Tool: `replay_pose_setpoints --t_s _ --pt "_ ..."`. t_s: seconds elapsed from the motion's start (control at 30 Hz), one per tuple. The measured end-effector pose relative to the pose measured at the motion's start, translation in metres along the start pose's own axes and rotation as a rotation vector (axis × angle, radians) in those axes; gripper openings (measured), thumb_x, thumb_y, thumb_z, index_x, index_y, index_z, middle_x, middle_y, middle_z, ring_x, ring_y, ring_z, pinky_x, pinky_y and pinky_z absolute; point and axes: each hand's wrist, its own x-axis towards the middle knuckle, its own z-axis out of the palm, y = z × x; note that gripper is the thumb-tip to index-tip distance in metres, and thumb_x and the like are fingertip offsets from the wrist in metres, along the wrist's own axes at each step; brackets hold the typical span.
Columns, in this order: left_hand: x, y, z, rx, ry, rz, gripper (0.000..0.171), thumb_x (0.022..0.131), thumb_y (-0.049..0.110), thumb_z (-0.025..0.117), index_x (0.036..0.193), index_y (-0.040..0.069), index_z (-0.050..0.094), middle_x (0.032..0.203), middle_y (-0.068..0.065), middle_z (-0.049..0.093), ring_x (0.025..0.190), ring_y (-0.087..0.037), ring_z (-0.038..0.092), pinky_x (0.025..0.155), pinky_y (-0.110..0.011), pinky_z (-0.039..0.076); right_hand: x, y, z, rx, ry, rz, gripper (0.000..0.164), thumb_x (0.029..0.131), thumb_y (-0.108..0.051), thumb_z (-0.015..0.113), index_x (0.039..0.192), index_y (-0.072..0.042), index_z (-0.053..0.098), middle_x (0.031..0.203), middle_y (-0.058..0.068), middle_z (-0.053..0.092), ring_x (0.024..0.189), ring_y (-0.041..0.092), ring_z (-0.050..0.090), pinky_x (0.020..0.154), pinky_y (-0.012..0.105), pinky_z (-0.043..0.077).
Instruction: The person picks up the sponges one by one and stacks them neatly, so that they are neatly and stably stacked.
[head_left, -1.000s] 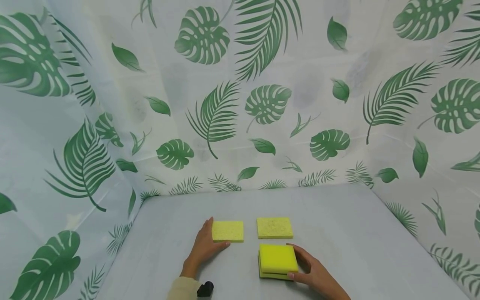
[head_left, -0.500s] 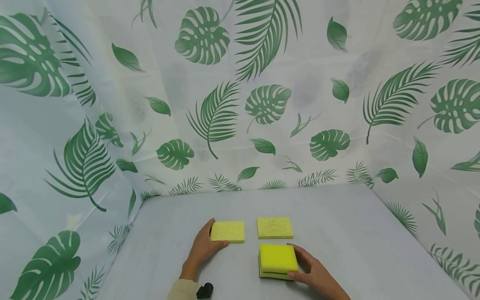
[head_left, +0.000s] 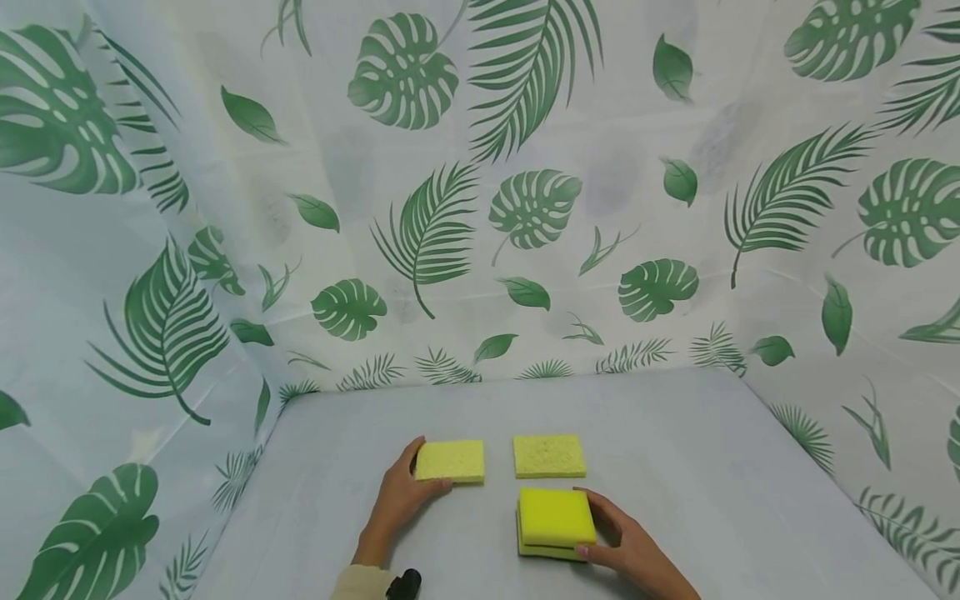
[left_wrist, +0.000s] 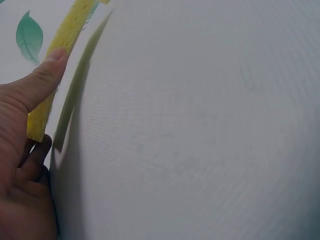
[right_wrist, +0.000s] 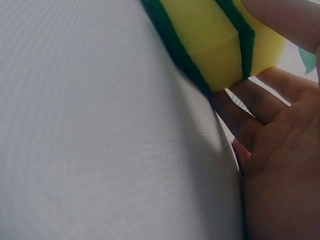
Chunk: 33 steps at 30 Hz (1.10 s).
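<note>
Sponge (head_left: 451,462), flat, yellow: pinched in left hand (head_left: 402,497), left of second flat sponge (head_left: 549,456). Stack of two green-backed sponges (head_left: 557,518): on pale table (head_left: 675,467), gripped by right hand (head_left: 630,546).

We have one flat, pale grey-white tabletop (head_left: 660,442) carrying everything. Directly on it: one thin pale-yellow pad (head_left: 549,456) lying flat, and, nearer us, the lower sponge (head_left: 546,551) of a two-high stack, green face down. Left of these, we see a second thin pad (head_left: 451,461) pinched in the left hand (head_left: 400,498); we can't tell whether it touches the surface.
</note>
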Motion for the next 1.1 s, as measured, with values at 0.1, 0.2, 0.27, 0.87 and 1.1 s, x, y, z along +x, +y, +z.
replay_pose_setpoints --t_s 0.1,0.2,0.27,0.87,1.1 --pt "0.001 -0.001 -0.001 -0.01 -0.001 0.001 0.1 0.08 0.035 0.096 0.161 0.004 0.046 0.16 -0.024 0.049 0.147 -0.046 0.044 0.118 -0.063 0.036 0.001 0.0 0.001 -0.005 0.005 0.009 0.096 0.088 -0.037 0.09 0.161 0.001 0.042 0.164 0.025 0.043 0.15 0.048 0.039 0.118 0.068 0.032" --pt "0.001 -0.001 -0.002 -0.025 -0.001 -0.003 0.099 0.08 0.036 0.096 0.16 0.003 0.047 0.16 -0.025 0.049 0.148 -0.046 0.044 0.118 -0.063 0.035 0.0 -0.001 0.001 -0.004 0.008 0.013 0.097 0.087 -0.038 0.091 0.161 0.001 0.042 0.164 0.025 0.042 0.15 0.048 0.039 0.118 0.068 0.033" --pt "0.0 0.0 -0.003 -0.032 0.002 -0.008 0.099 0.08 0.036 0.096 0.16 0.004 0.047 0.16 -0.025 0.049 0.148 -0.046 0.043 0.118 -0.064 0.035 0.0 -0.001 0.001 -0.006 0.009 0.009 0.097 0.087 -0.038 0.09 0.161 0.001 0.042 0.164 0.026 0.043 0.15 0.048 0.039 0.118 0.068 0.033" --pt "-0.005 0.005 -0.001 -0.047 0.009 0.031 0.098 0.081 0.038 0.095 0.159 0.002 0.048 0.159 -0.025 0.049 0.148 -0.047 0.043 0.119 -0.064 0.034 -0.002 -0.002 0.0 -0.03 0.002 -0.013 0.094 0.088 -0.036 0.089 0.161 0.002 0.042 0.163 0.026 0.044 0.149 0.048 0.041 0.118 0.067 0.035" --pt "-0.007 0.015 0.004 -0.024 0.01 0.054 0.1 0.08 0.036 0.097 0.16 0.003 0.047 0.16 -0.024 0.049 0.149 -0.046 0.042 0.12 -0.065 0.033 -0.001 -0.001 -0.001 -0.027 0.002 -0.016 0.093 0.089 -0.035 0.089 0.161 0.002 0.042 0.163 0.026 0.043 0.149 0.048 0.041 0.118 0.066 0.035"
